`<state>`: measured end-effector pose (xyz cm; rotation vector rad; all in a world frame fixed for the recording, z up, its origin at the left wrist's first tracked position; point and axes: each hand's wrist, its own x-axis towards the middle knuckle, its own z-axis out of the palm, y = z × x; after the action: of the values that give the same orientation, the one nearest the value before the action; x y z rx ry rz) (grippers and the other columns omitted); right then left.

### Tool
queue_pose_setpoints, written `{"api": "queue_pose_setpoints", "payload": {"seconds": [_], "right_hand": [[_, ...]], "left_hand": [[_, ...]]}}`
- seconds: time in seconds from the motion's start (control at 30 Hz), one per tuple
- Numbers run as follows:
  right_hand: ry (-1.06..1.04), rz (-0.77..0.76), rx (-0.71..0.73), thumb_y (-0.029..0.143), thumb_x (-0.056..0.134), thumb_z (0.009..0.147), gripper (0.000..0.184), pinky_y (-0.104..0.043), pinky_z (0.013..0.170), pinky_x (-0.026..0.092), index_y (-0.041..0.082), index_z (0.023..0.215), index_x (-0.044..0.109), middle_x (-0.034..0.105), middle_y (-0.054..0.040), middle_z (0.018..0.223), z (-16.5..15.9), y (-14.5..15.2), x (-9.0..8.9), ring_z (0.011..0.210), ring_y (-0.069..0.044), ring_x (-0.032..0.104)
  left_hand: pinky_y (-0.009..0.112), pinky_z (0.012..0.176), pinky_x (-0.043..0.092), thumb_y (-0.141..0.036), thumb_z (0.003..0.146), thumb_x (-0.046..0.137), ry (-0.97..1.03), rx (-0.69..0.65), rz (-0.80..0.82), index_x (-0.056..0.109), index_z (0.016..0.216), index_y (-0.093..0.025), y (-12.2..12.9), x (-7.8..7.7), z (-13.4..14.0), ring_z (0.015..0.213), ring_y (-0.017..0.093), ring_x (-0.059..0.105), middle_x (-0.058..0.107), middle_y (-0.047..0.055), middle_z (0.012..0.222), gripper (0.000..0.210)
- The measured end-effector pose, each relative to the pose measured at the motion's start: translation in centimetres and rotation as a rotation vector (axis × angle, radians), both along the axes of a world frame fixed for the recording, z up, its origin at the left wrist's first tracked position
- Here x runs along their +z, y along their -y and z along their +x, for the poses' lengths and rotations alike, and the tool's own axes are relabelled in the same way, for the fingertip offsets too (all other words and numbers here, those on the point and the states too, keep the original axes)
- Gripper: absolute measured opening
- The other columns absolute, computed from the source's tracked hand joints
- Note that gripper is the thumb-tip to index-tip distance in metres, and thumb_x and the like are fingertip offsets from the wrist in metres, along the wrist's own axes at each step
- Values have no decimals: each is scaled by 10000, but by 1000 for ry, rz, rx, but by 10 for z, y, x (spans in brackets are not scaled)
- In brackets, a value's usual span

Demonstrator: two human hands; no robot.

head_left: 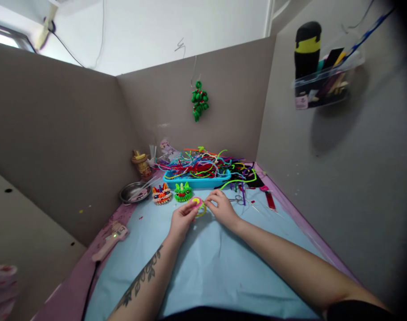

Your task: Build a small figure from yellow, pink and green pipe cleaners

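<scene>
Between my hands is a small pink and yellow pipe-cleaner piece (pixel 197 201), with a yellow loop hanging below it. My left hand (pixel 184 217) pinches its left side between thumb and fingers. At its right edge my right hand (pixel 220 206) is closed in a pinch on a yellow pipe cleaner (pixel 202 210); the exact grip is too small to make out. Just behind stand two finished-looking pipe-cleaner animal heads, one orange (pixel 162 195) and one green (pixel 183 192).
A blue tray (pixel 197 182) heaped with colourful pipe cleaners stands at the back. Scissors (pixel 237 199) lie to the right, near a red strip (pixel 270 200). On the left are a metal bowl (pixel 135 192) and a pink glue gun (pixel 111 240) with a cable. Grey partitions (pixel 197 133) surround the table.
</scene>
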<state>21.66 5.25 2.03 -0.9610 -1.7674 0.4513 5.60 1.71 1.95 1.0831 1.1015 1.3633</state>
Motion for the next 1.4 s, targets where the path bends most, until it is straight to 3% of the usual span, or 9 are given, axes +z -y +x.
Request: {"api": "queue_pose_setpoints", "payload": {"seconds": [0.27,0.43,0.57,0.7,0.83,1.0,1.27,1.4], "right_hand": [[-36,-64,4,197,581,758,115,-313,789,414,189,662,644,537,-26,803,-1,-3,-1,833,-167,528],[-91,-109,88,201,540,784,142,-259,631,462,206,851,666,550,-42,890,-3,-1,-3,757,-144,552],[-48,7,136,182,532,797,162,-265,686,478,221,915,637,533,-52,967,-5,7,-3,833,-150,557],[159,146,61,170,547,791,155,-285,725,467,227,901,638,514,-58,1016,-7,13,-2,788,-142,551],[316,224,-46,192,513,821,136,-283,705,453,214,884,632,518,-72,1009,-9,16,-2,799,-161,536],[445,301,-59,184,450,855,165,-310,735,433,204,876,613,550,-87,979,-10,19,-1,888,-205,503],[420,208,-99,166,512,811,98,-320,712,419,209,814,600,539,-84,941,-12,20,7,875,-222,480],[399,158,-99,191,527,808,73,-322,722,427,208,791,595,533,-76,919,-12,19,10,864,-217,490]], "left_hand": [[174,424,332,-307,571,764,-2,-14,-35,675,985,-110,-1,-1,-1,486,59,486,704,84,822,467],[169,418,304,-300,588,754,67,-34,-43,664,1018,-123,0,0,-2,443,33,446,689,60,776,474],[165,374,205,-327,594,743,115,-47,-90,642,1060,-110,0,0,-3,401,31,407,629,20,599,524],[167,377,192,-356,593,737,162,-63,-135,637,1067,-105,0,0,-3,386,40,398,542,-19,463,546],[166,380,194,-347,594,737,172,-78,-139,661,1013,-115,0,-1,0,402,41,428,590,4,540,485],[165,370,187,-325,569,761,99,-25,-148,681,916,-100,0,-2,2,387,31,421,613,12,578,422],[179,371,262,-338,567,753,27,46,-66,692,844,-96,1,-2,7,359,37,385,588,-6,496,372],[181,386,290,-354,581,745,29,36,-59,689,892,-100,3,0,8,377,39,401,628,15,561,405]]}}
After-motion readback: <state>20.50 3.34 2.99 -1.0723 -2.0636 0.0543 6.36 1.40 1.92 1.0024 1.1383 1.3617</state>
